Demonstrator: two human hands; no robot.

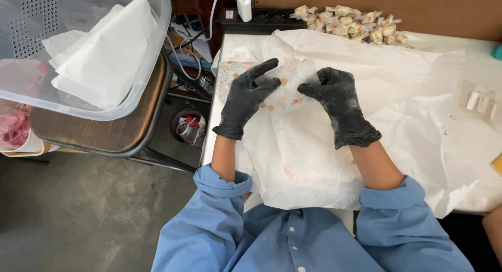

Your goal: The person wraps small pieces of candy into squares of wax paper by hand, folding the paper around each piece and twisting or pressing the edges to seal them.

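Note:
Both my hands wear black gloves and hold one small translucent wrapper [289,89] with orange marks above a sheet of white paper [324,146] on the table. My left hand [246,97] pinches the wrapper's left side, index finger stretched out over it. My right hand [337,102] grips its right edge with curled fingers. More printed wrappers [230,76] lie flat just left of my left hand. A pile of wrapped sweets [350,23] sits at the table's far edge.
A clear plastic tub [157,47] holding white paper rests on a wooden stool [115,131] to the left. A black power strip [261,18] with a white charger lies at the back. Small clear packets [478,102] sit at the right. A bin [189,126] stands on the floor.

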